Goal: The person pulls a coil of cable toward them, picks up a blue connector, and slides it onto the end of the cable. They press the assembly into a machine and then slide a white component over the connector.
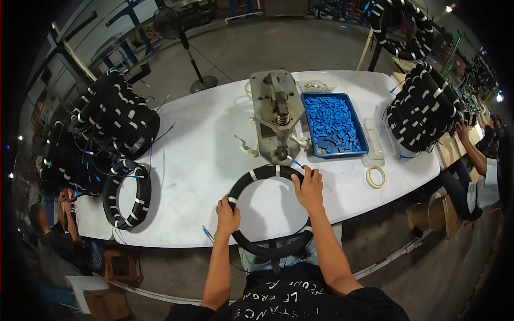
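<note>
The left hand [228,216] grips the left side of a black cable coil [256,243] bound with white tape, and the right hand [309,188] holds its upper right, near a blue-tipped cable end [295,161] at the foot of the metal press [277,109]. The coil is at the near edge of the white bench [198,160], overhanging it. Farther out, a blue tray [366,148] of small blue pieces and a tape roll [376,177] lie right, and stacked coils [115,115] left.

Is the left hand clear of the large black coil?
No, the left hand holds its left side, while the right hand holds the black coil opposite.
</note>
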